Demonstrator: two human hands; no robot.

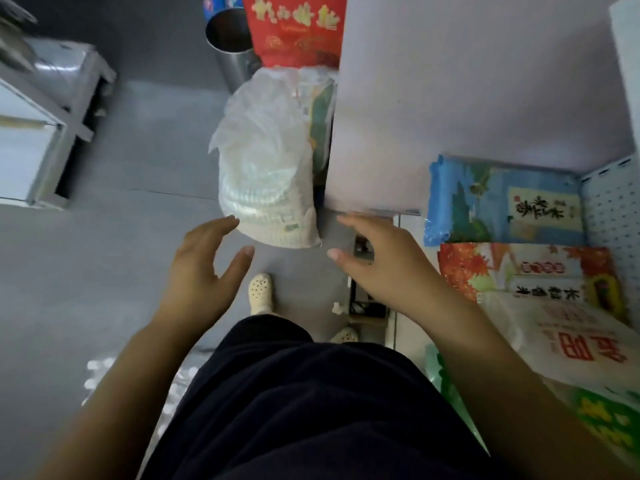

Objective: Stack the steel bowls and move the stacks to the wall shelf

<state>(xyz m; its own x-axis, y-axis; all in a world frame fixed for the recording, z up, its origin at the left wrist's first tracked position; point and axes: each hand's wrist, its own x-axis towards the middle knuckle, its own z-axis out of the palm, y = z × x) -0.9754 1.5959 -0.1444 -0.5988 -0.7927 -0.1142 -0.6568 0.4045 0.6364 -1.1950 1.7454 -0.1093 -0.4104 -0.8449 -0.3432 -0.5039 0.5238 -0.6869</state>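
I look straight down at a grey floor. My left hand (204, 261) is held out in front of me, fingers spread and relaxed, holding nothing. My right hand (384, 258) is stretched out beside it, also with loose fingers and nothing in it. Between and just beyond both hands stands a clear plastic bag (266, 174) of stacked white disposable containers on the floor. A steel cylinder container (230, 43) stands farther off at the top. No steel bowls show in this view.
A pale wall or panel (467, 98) rises on the right. Printed rice bags (505, 202) lie piled at the right beside a perforated panel (613, 209). A red bag (294, 29) stands at the top, a steel cabinet (34, 133) at the left. My feet in white clogs (261, 292) are below.
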